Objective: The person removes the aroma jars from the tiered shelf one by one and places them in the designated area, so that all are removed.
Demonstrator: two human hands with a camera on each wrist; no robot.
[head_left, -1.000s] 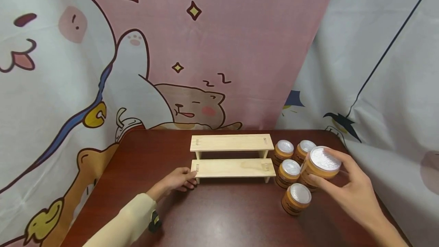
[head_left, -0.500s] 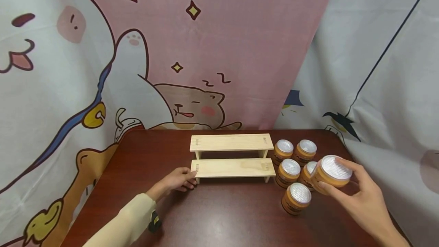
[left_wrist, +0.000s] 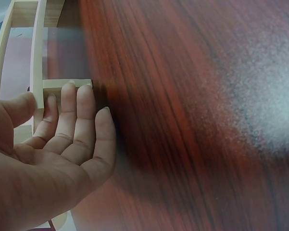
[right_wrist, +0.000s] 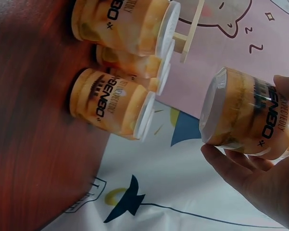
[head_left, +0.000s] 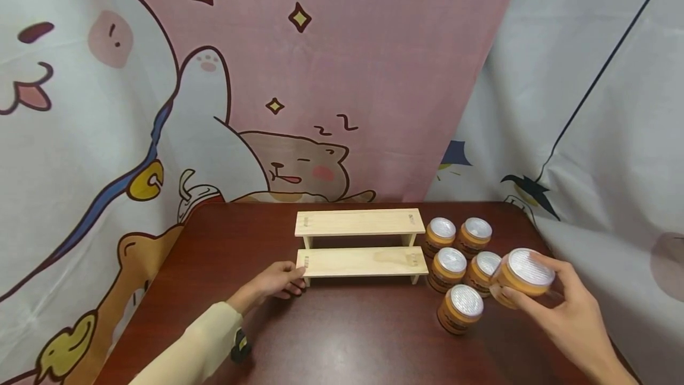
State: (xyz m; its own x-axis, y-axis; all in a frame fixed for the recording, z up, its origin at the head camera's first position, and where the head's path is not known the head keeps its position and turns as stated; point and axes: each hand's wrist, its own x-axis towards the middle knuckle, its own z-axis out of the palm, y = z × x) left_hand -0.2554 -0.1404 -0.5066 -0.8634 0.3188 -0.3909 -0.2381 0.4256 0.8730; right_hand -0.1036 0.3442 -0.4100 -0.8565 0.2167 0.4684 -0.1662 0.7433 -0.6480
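A two-tier pale wooden step rack (head_left: pixel 369 262) stands at the middle of the table. At the left end of its lower tier my left hand (head_left: pixel 276 281) pinches the board, thumb on top and index finger beneath. In the left wrist view the other fingers lie near the rack's leg (left_wrist: pixel 67 85). My right hand (head_left: pixel 572 314) grips an orange jar (head_left: pixel 519 278) with a silvery top, thumb on one side and fingers on the other. That jar is raised above the table; its printed label (right_wrist: pixel 267 110) shows in the right wrist view.
Several matching jars stand right of the rack, the nearest jar (head_left: pixel 461 309) set forward of the rest. The dark red wooden table (head_left: pixel 342 337) meets a cartoon-printed cloth (head_left: pixel 385 76) at the back and sides.
My right hand has carried its jar to the right and slightly toward me, uncovering another jar behind it. The left hand stays on the rack.
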